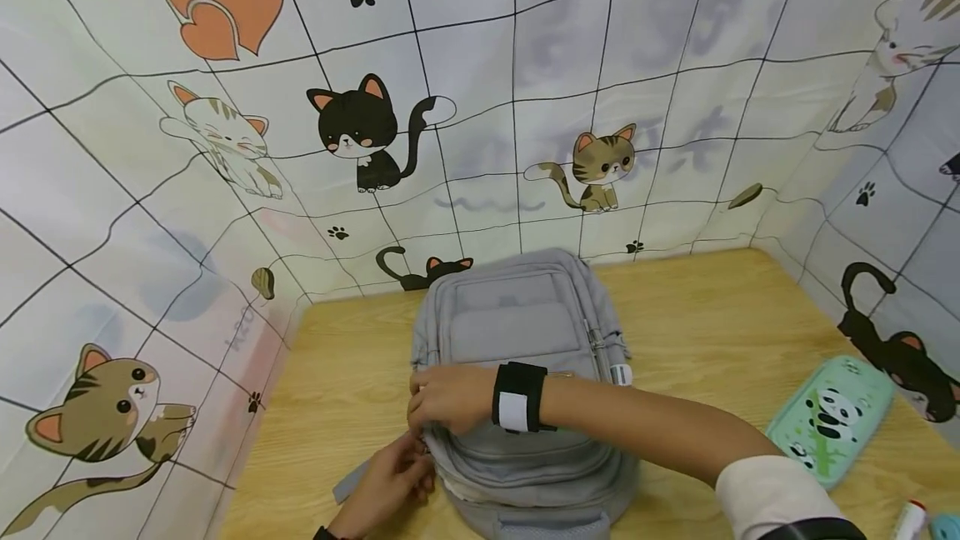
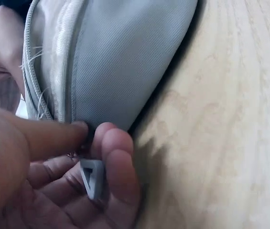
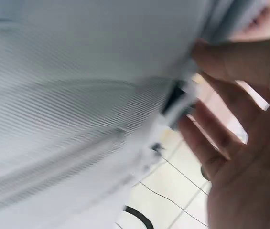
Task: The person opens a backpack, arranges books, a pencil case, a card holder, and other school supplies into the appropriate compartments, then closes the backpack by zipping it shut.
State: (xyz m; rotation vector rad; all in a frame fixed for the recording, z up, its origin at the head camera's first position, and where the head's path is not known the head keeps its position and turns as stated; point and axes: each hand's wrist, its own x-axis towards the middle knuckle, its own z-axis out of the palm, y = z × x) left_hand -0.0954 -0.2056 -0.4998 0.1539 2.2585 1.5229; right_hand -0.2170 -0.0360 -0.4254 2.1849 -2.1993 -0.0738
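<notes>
A grey backpack (image 1: pixel 510 323) lies on the wooden table, its front face up. At its left side my left hand (image 1: pixel 386 477) pinches the zipper pull (image 2: pixel 92 179), whose grey loop end lies across the curled fingers. The thumb (image 2: pixel 53 138) presses toward the fingertips beside the zipper seam (image 2: pixel 65 62), where loose white threads hang. My right hand (image 1: pixel 453 397) reaches across the bag from the right and pinches its left edge between thumb and fingers. Blur in the right wrist view softens the fabric (image 3: pixel 77 105) by that hand (image 3: pixel 244 143).
A grey strap end (image 1: pixel 351 482) lies left of the bag. To the right lies a green panda pencil case (image 1: pixel 832 419), with a red-capped white marker (image 1: pixel 910 521) and a blue object (image 1: pixel 945 526) at the lower corner. A cat-print sheet (image 1: pixel 487 65) stands behind the table.
</notes>
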